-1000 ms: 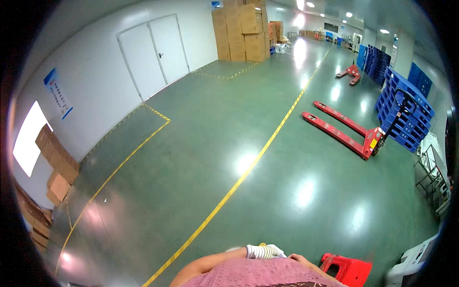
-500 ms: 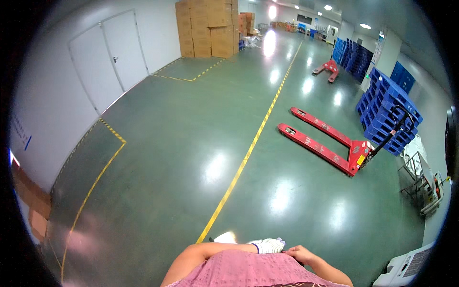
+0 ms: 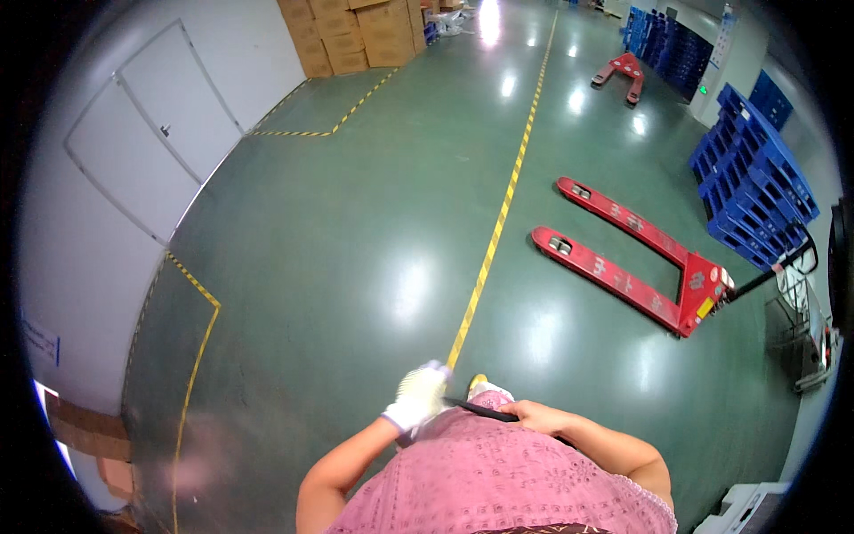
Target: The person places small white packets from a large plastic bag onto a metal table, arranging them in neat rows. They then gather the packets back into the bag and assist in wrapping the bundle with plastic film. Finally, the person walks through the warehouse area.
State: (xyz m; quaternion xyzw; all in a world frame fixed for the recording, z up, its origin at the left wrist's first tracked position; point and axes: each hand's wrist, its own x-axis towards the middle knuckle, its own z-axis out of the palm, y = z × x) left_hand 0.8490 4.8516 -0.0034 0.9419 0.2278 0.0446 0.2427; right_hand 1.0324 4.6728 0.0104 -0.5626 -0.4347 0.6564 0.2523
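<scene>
Out in front of my waist, my left hand (image 3: 420, 396) wears a white knit glove with a striped cuff. Motion blurs it, so how its fingers are set is unclear. A narrow black strap-like strip (image 3: 481, 409) runs across the pink patterned clothing (image 3: 525, 463), from beside the glove to my right hand (image 3: 537, 416). That hand is bare, its fingers closed on the strip's right part. Whether the glove grips the other end cannot be made out. Below the strip, a shoe with a yellow toe (image 3: 479, 381) shows.
A red pallet jack (image 3: 623, 289) stands ahead right, another red one (image 3: 627, 71) farther off. Blue pallets (image 3: 752, 178) are stacked along the right. Cardboard boxes (image 3: 382, 36) stand at the far left, beyond white double doors (image 3: 160, 116). A yellow striped line (image 3: 498, 218) crosses the green floor.
My gloved left hand has moved left and away from my right hand. The black strip now shows between them. My view has tipped downward, and the scene has shifted in it.
</scene>
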